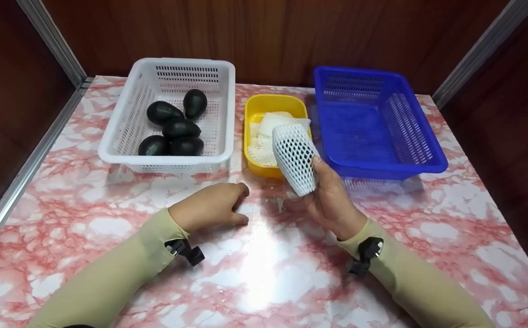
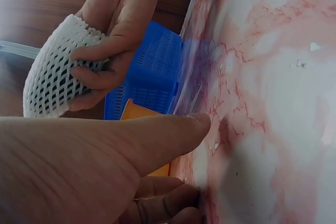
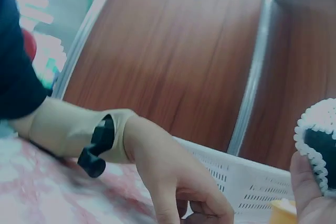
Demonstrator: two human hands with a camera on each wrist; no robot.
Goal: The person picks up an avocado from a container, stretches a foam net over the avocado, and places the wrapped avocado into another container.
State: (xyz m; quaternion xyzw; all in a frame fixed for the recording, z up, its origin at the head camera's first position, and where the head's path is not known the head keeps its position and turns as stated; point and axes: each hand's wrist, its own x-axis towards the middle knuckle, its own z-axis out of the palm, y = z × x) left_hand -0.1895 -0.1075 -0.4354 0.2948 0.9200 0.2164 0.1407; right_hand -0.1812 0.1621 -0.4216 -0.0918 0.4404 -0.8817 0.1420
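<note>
My right hand [image 1: 332, 200] grips an avocado in a white foam net sleeve [image 1: 295, 159], raised over the front of the yellow tub. Dark skin shows through the mesh, and at the sleeve's open end in the right wrist view [image 3: 323, 142]. Fingers of that hand curl round the sleeve in the left wrist view. Nothing is in my left hand [image 1: 209, 205], which hovers low over the table left of the right hand, thumb and fingers apart. In the white basket [image 1: 168, 159] lie several bare dark avocados [image 1: 181, 129].
Between the baskets stands a yellow tub [image 1: 264, 171] with more white foam nets [image 1: 261, 141]. A blue basket [image 1: 382, 171] sits at the back right, its floor bare. Brown wood-grain panels [image 1: 273, 41] rise behind and beside the marbled red-white table [image 1: 255, 273].
</note>
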